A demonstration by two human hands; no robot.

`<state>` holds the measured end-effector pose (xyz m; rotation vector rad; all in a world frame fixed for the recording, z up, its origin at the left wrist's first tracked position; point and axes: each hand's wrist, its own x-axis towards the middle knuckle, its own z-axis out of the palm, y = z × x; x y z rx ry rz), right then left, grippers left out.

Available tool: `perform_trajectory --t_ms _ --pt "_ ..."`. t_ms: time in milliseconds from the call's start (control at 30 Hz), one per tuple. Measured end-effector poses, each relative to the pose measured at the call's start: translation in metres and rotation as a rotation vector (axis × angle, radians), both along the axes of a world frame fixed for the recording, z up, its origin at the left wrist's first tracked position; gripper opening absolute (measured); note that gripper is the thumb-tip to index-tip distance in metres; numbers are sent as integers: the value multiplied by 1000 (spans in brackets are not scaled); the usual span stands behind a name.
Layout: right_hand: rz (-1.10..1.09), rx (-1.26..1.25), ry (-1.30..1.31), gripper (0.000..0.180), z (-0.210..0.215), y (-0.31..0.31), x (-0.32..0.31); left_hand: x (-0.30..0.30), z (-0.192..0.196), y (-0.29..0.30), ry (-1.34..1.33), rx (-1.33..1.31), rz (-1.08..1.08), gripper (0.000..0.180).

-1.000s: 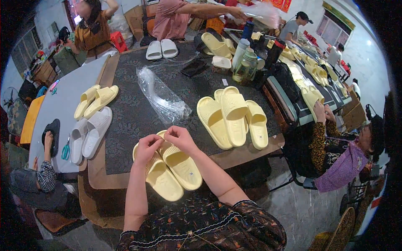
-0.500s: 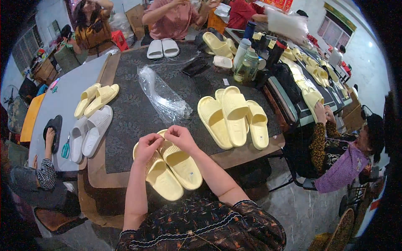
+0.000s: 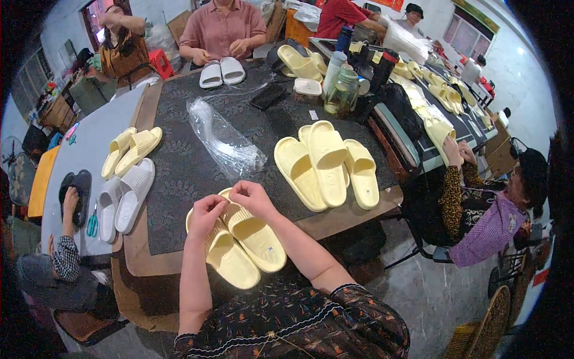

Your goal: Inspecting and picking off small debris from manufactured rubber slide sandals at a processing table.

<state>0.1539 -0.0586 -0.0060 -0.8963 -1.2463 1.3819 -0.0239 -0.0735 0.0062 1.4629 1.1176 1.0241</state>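
A pair of pale yellow slide slippers lies at the table's near edge, toes away from me: a left slipper (image 3: 235, 266) and a right slipper (image 3: 263, 244). Over their toe ends my left hand (image 3: 207, 215) and my right hand (image 3: 251, 196) are almost touching, fingertips pinched together. Whatever sits between the fingertips is hidden or too small to name. Beyond my hands lies a crumpled heap of clear plastic bags (image 3: 224, 140). Several more yellow slippers (image 3: 326, 164) are grouped to the right, some leaning on each other.
Grey slippers (image 3: 134, 194) and ribbed yellow slippers (image 3: 139, 149) lie left, near teal scissors (image 3: 92, 224). White slippers (image 3: 222, 72) sit at the far edge before a person in pink. A glass jar (image 3: 342, 93), bottles and a black phone (image 3: 267, 96) stand or lie behind. Co-workers sit left and right.
My hands keep their pinch above the slippers, with little movement. The view has shifted slightly. Across the table, the person in pink has lowered their hands toward the white slippers.
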Motion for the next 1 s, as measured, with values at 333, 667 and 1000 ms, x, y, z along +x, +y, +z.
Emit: perform_trajectory --t_ms 333,667,1000 --pt "24 5 -52 12 7 0 1 -2 -5 4 -6 -20 14 8" --pt "4 6 -49 12 1 -1 0 -3 -6 1 -29 5 -4 7" --pt "-40 55 -135 9 1 2 6 4 6 -4 -85 -49 5 11"
